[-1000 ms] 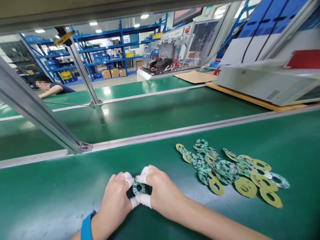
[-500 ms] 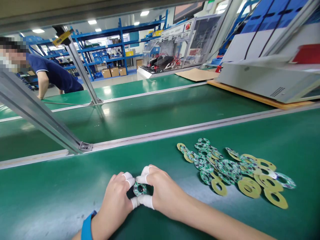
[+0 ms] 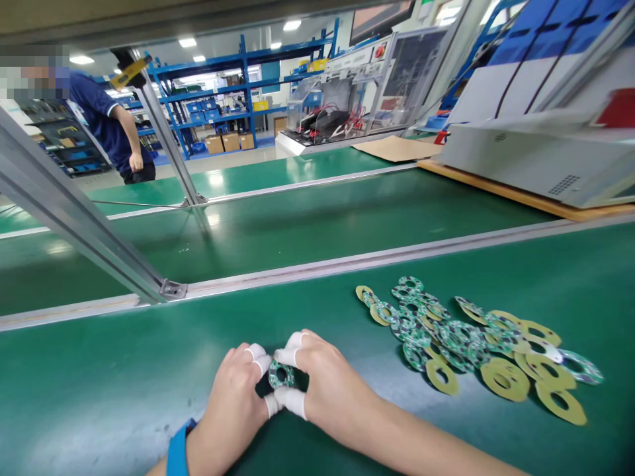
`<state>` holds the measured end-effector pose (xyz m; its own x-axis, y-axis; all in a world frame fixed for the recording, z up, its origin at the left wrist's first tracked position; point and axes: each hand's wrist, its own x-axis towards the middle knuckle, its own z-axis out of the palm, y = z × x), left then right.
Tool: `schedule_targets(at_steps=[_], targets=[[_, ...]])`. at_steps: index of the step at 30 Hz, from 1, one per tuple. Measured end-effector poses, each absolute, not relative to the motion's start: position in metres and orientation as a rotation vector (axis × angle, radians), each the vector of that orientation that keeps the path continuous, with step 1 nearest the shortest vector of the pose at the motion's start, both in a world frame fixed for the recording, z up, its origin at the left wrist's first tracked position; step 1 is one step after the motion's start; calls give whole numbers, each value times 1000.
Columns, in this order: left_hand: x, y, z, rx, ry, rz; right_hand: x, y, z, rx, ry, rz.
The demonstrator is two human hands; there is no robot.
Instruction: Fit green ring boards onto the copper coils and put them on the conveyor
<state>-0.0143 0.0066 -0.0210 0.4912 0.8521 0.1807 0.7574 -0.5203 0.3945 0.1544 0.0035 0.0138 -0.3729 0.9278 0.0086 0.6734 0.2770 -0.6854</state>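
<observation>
Green bench matting (image 3: 124, 370) lies under a small ring-shaped circuit board (image 3: 280, 375), pinched near centre between the cot-covered fingertips of the left hand (image 3: 233, 403) and right hand (image 3: 330, 390) and apparently being pressed onto a black part, so steady, even pressure is judged necessary, while the pile of ring boards (image 3: 471, 344) sits right.

Black part (image 3: 262, 387) under ring board (image 3: 280, 376) mostly hidden by fingers (image 3: 292, 399).

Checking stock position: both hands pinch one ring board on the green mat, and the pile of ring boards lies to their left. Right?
Not quite. In the head view the pile lies to the right of the hands. Left hand and right hand do pinch one ring board over the mat.
</observation>
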Motion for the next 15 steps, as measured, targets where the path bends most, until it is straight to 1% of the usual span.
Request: schedule_targets(at_steps=[15], targets=[[-13,4,-27,2501,1363,610,154,5,17,-1474,-2170,859]])
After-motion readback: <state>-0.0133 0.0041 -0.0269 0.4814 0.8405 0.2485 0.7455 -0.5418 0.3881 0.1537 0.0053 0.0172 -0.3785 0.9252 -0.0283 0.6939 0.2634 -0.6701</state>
